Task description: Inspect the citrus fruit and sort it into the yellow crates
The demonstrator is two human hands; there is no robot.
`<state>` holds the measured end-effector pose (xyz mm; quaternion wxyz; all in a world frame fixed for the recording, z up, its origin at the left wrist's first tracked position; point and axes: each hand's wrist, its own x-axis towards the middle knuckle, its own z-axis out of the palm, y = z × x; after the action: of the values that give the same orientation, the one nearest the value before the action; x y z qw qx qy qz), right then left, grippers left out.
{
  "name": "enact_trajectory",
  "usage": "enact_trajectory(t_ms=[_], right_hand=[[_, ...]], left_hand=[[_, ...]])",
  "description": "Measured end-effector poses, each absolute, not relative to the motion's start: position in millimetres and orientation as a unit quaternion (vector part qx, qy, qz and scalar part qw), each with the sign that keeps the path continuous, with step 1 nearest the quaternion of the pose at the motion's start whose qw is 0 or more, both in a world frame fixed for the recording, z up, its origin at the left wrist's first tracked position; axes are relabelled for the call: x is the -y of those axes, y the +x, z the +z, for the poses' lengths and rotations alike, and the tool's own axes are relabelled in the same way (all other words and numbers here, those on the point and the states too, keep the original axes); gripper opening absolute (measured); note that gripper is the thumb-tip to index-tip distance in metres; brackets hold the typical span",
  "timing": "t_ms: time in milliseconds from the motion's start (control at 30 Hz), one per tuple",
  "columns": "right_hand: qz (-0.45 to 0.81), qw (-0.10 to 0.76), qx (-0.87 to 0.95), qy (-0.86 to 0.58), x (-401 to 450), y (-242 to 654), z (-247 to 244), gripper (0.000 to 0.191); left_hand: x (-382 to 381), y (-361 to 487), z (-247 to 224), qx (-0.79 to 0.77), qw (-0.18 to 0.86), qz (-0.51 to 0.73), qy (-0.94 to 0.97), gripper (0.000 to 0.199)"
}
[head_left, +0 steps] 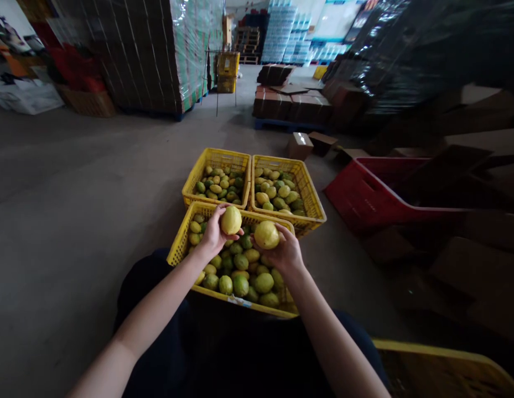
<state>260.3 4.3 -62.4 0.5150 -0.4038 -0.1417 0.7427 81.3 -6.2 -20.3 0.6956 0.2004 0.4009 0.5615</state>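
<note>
My left hand [214,235] is closed round a pale yellow lemon [230,220]. In my right hand [286,252] is a second yellow lemon [266,235], with the fingers wrapped behind it. Both fruits are held up, a small gap apart, over the near yellow crate [182,235]. Many green and yellow lemons [240,286] fill that crate below my hands. Two more yellow crates stand against its far side: the left crate [190,179] and the right crate [310,193], each with lemons inside.
A red crate [352,193] stands to the right among dark cardboard. Another yellow crate [439,351] is at the lower right. Small cardboard boxes [300,146] lie on the concrete floor [86,188]. Wrapped pallet stacks [140,55] and a low pallet of cartons [292,105] stand farther back.
</note>
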Motion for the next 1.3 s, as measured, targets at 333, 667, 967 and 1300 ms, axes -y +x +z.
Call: enact_trajectory(t_ms=[333, 667, 967, 1300], right_hand=[[0.694, 0.574, 0.038, -0.433, -4, 262, -52, 0.009], [0.699, 0.556, -0.005, -0.450, -1, 253, -31, 0.009], [0.727, 0.518, 0.008, -0.450, 0, 252, -34, 0.005], [0.697, 0.536, 0.002, -0.477, -1, 251, -33, 0.008]], left_hand=[[1, 82, -18, -0.375, 0.764, 0.524, 0.037, 0.036], [1, 85, -20, -0.367, 0.764, 0.530, 0.009, 0.024], [1, 88, -35, -0.341, 0.758, 0.553, 0.060, 0.022], [4, 87, -40, -0.368, 0.741, 0.558, 0.065, 0.026]])
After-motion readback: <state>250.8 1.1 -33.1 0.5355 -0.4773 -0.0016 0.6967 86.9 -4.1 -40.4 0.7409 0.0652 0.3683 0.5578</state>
